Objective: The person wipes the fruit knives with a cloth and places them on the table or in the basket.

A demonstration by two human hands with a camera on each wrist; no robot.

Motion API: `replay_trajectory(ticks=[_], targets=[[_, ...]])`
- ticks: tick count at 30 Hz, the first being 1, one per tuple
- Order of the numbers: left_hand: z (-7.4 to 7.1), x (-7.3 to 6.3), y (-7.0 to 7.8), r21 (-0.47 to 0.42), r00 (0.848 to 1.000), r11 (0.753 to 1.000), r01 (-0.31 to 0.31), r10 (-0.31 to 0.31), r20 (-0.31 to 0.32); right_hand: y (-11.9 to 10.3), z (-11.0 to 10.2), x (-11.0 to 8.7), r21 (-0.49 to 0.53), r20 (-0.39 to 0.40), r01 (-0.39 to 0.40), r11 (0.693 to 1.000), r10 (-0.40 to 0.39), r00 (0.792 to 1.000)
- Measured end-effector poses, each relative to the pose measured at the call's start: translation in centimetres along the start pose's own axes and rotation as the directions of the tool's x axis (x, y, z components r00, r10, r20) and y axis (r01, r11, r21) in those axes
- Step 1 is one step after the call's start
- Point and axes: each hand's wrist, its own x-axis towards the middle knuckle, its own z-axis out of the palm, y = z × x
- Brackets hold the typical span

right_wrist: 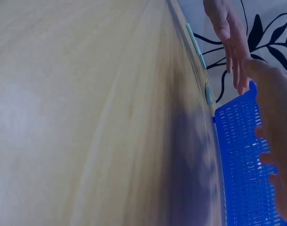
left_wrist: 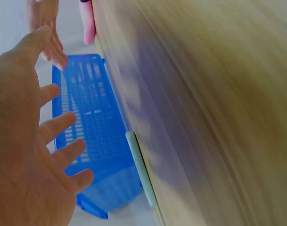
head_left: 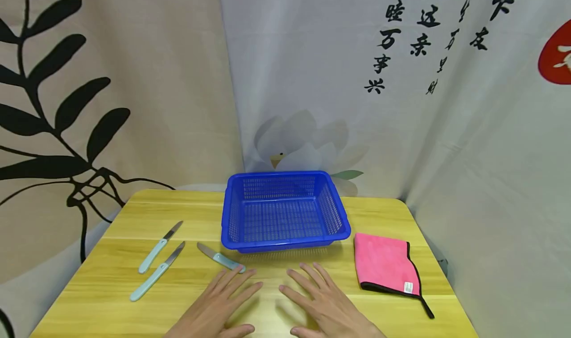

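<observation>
My left hand hovers over the front of the table with its fingers spread and nothing in it. Just beyond its fingertips lies a paring knife with a pale mint handle, partly behind them in the head view. Two more such knives, a shorter one and a longer one, lie at the left, blades pointing away. My right hand also hovers with spread fingers, holding nothing. Beyond both hands stands a blue plastic basket, with nothing visible inside.
On the right of the wooden table lies a folded pink cloth with black edging and a hanging loop. A printed curtain hangs behind the table's back edge.
</observation>
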Motion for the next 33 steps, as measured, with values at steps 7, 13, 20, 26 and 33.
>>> replay_trajectory(ticks=[7, 13, 20, 26, 33], targets=[[-0.9, -1.4, -1.1, -0.056, 0.992, 0.991, 0.122, -0.121, 0.027, 0.2, -0.2, 0.0, -0.005, -0.021, -0.012, 1.000, 0.012, 1.000], [-2.2, -3.1, -2.9, -0.101, 0.955, 0.951, 0.294, -0.286, 0.081, 0.3, -0.2, -0.2, -0.003, -0.036, -0.010, 1.000, 0.010, 0.999], [-4.0, -4.9, -6.4, -0.173, 0.902, 0.885, 0.431, -0.423, 0.083, 0.4, -0.3, -0.5, -0.001, -0.036, -0.027, 1.000, 0.027, 0.999], [-4.3, -6.5, -9.1, -0.151, 0.880, 0.868, 0.473, -0.473, 0.041, 0.4, -0.4, -1.0, -0.003, -0.041, -0.027, 1.000, 0.027, 0.999], [-4.3, -8.0, -11.1, -0.125, 0.804, 0.797, 0.591, -0.572, 0.162, 0.5, -0.5, -1.3, -0.010, -0.048, -0.023, 1.000, 0.023, 0.999]])
